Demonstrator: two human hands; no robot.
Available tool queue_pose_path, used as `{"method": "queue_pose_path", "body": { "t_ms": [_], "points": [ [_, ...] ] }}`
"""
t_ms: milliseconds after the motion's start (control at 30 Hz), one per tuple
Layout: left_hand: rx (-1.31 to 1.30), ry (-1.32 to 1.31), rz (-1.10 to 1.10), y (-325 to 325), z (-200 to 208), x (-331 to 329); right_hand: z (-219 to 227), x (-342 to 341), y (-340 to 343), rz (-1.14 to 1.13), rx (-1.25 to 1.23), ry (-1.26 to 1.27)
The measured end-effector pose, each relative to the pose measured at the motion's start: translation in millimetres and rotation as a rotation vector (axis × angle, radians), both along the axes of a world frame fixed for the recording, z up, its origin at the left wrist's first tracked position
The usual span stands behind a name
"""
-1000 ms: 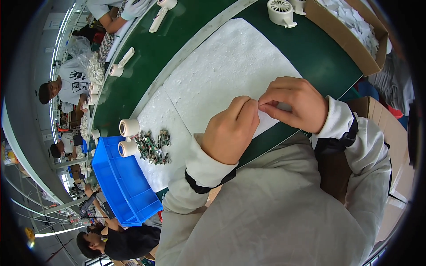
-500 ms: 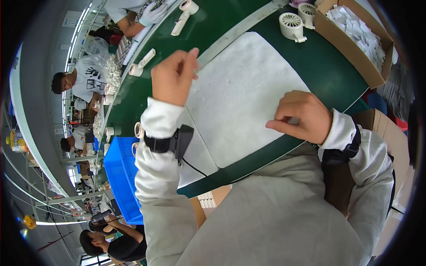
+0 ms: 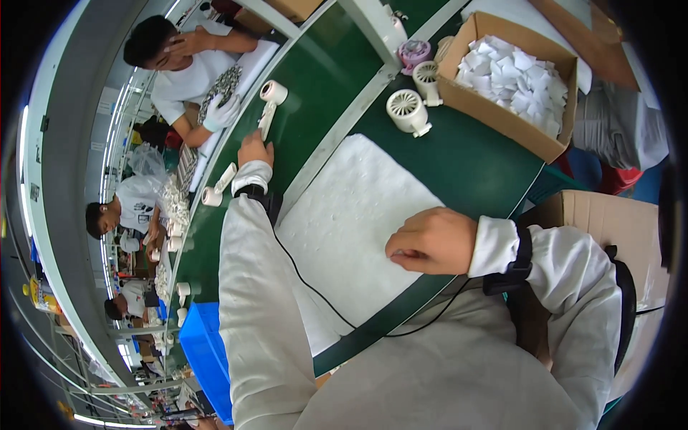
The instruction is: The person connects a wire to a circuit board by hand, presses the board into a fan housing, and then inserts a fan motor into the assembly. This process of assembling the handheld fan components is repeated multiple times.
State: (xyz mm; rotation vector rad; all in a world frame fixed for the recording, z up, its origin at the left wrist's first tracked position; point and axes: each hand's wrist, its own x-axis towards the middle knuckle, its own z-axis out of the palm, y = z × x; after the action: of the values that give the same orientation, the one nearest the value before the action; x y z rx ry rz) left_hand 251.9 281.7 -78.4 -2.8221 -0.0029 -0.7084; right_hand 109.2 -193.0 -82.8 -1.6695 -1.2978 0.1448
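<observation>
A smooth, pale plastic casing [image 3: 273, 93], round-headed and slim-handled, is lying near the green belt's [image 3: 322, 72] far edge, where the left hand [image 3: 255, 149] is reaching its handle; I cannot tell whether the fingers are gripping. The right hand [image 3: 430, 242] is hovering half-curled over the textured white mat [image 3: 358, 222], its contents hidden.

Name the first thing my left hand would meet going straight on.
Your left hand would likely meet the white handle right at its fingertips; whether they touch is unclear.
</observation>
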Motion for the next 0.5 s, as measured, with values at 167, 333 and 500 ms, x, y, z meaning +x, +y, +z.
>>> {"method": "queue_pose_path", "body": {
  "t_ms": [167,333,500],
  "points": [
    [0.294,0.271,0.16,-40.7,1.7,13.4,-0.9,2.1,1.7,0.04,0.007,-0.003],
    [0.264,0.262,0.006,-97.4,44.2,-10.7,1.9,1.2,-0.3,0.056,-0.019,0.002],
    [0.229,0.169,-0.299,-151.7,83.7,-79.2,-0.1,0.5,-3.0,0.05,0.026,-0.01]
  ]
}}
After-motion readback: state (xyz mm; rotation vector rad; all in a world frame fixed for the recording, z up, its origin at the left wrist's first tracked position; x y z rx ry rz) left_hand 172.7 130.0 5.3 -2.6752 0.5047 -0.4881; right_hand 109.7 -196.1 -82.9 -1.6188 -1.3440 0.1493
